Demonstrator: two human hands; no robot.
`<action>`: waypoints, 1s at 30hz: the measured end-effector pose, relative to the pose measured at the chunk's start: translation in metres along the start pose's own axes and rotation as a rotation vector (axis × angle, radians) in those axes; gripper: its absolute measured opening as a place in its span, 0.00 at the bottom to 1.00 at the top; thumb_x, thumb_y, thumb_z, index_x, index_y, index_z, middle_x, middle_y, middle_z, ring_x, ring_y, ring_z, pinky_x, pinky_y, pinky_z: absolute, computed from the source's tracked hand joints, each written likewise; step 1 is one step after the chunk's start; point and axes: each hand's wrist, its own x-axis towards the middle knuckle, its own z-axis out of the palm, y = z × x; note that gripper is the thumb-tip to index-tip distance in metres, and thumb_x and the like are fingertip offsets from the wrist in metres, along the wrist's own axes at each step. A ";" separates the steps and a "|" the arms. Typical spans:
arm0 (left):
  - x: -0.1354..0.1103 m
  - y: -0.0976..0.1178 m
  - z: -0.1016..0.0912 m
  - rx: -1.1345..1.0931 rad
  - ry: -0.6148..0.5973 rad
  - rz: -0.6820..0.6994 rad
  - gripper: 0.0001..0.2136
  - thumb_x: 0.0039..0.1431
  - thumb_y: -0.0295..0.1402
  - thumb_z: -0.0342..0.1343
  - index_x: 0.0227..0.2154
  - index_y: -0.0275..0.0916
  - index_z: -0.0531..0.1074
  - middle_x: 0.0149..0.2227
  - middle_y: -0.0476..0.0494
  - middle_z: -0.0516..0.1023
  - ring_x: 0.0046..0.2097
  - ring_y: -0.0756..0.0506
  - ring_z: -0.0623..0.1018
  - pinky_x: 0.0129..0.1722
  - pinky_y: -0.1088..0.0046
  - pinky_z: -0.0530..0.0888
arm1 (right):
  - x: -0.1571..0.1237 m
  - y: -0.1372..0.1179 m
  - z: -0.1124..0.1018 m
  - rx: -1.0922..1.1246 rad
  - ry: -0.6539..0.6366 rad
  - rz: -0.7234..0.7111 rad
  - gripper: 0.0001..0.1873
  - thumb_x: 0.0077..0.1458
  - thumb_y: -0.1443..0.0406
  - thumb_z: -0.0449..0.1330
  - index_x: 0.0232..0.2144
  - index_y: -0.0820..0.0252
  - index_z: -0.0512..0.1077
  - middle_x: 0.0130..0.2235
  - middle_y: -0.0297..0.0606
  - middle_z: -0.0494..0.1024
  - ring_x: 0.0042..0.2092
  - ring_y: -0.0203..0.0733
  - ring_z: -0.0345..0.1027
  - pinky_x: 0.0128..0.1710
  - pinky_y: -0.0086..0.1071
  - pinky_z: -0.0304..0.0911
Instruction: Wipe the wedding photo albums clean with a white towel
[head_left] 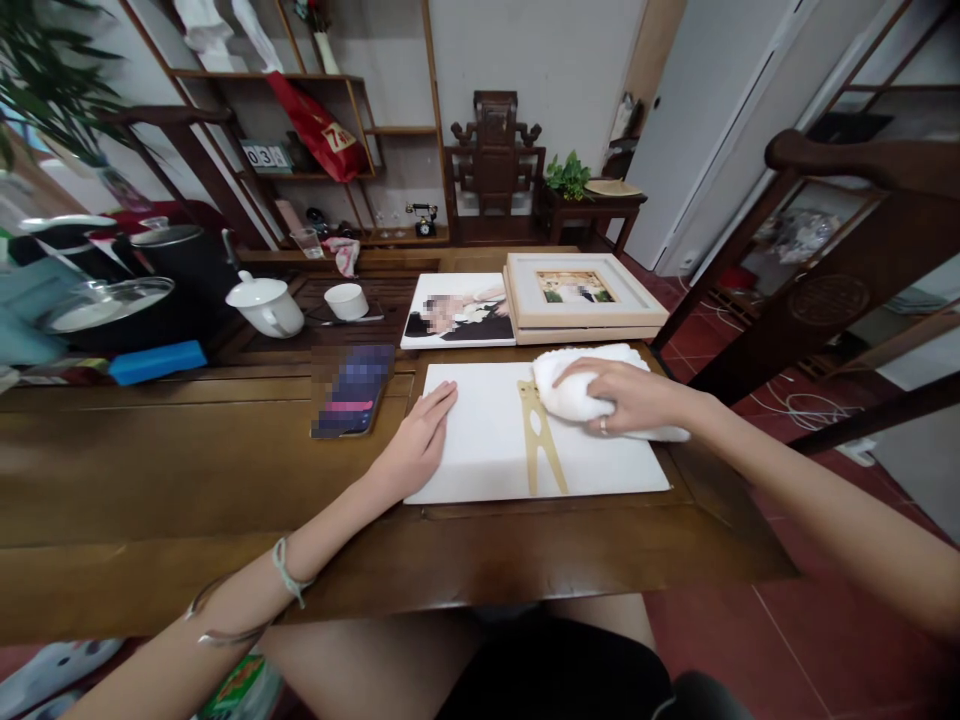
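Note:
A white panel (480, 440) lies flat on the wooden table in front of me. On it is a gold-coloured, two-legged stand (537, 440), its legs pointing towards me. My left hand (420, 440) rests on the panel's left edge, fingers stretched out and holding nothing. My right hand (626, 395), wearing a ring, grips a bunched white cloth (566, 395). The cloth lies over the panel's right part and covers its far right corner. It touches or nearly touches the top of the stand; I cannot tell which.
Behind the panel lie a photo print (457, 310) and stacked picture frames (637, 298). A phone (352, 390) is left of my left hand. Farther left are a white lidded cup (264, 305), a small white bowl (346, 301) and pots (112, 305). A wooden chair (832, 250) stands at right.

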 end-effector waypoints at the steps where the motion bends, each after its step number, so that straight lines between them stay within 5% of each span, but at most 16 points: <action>1: 0.000 0.000 0.000 -0.002 0.001 -0.001 0.23 0.63 0.31 0.38 0.59 0.29 0.60 0.63 0.34 0.59 0.65 0.40 0.57 0.64 0.56 0.54 | 0.006 0.009 0.001 -0.013 0.027 -0.010 0.04 0.43 0.68 0.61 0.20 0.60 0.69 0.54 0.44 0.69 0.55 0.52 0.60 0.54 0.43 0.58; 6: 0.000 0.000 0.000 0.011 -0.006 0.003 0.23 0.64 0.31 0.37 0.59 0.26 0.60 0.63 0.32 0.59 0.65 0.40 0.57 0.65 0.57 0.54 | 0.018 0.031 0.007 -0.053 0.091 -0.024 0.03 0.46 0.68 0.57 0.24 0.61 0.71 0.60 0.46 0.63 0.63 0.54 0.50 0.61 0.52 0.45; 10: 0.000 0.000 -0.001 0.017 -0.010 -0.002 0.23 0.64 0.31 0.37 0.59 0.29 0.60 0.63 0.34 0.59 0.65 0.41 0.57 0.65 0.58 0.54 | 0.005 0.026 0.008 -0.011 0.054 0.025 0.05 0.47 0.69 0.56 0.21 0.60 0.69 0.60 0.45 0.65 0.64 0.55 0.49 0.59 0.51 0.50; 22: 0.000 -0.001 0.002 0.011 0.016 0.017 0.23 0.63 0.30 0.37 0.59 0.31 0.61 0.63 0.34 0.59 0.65 0.40 0.58 0.64 0.55 0.54 | -0.073 -0.067 0.012 0.103 -0.093 -0.041 0.05 0.41 0.72 0.58 0.24 0.59 0.72 0.61 0.38 0.63 0.66 0.53 0.44 0.65 0.47 0.41; 26: -0.001 -0.001 0.002 0.010 0.019 0.019 0.23 0.63 0.30 0.37 0.59 0.29 0.61 0.63 0.33 0.59 0.65 0.40 0.58 0.64 0.55 0.54 | -0.060 -0.047 0.012 0.132 -0.053 0.073 0.02 0.46 0.67 0.57 0.23 0.59 0.69 0.52 0.44 0.72 0.59 0.56 0.57 0.55 0.47 0.57; 30: -0.001 0.000 0.001 0.004 0.010 0.012 0.23 0.64 0.31 0.37 0.59 0.30 0.61 0.63 0.34 0.59 0.65 0.40 0.57 0.64 0.55 0.54 | -0.026 -0.008 0.014 0.132 0.060 0.111 0.10 0.50 0.60 0.55 0.21 0.59 0.65 0.32 0.42 0.74 0.38 0.49 0.68 0.39 0.41 0.62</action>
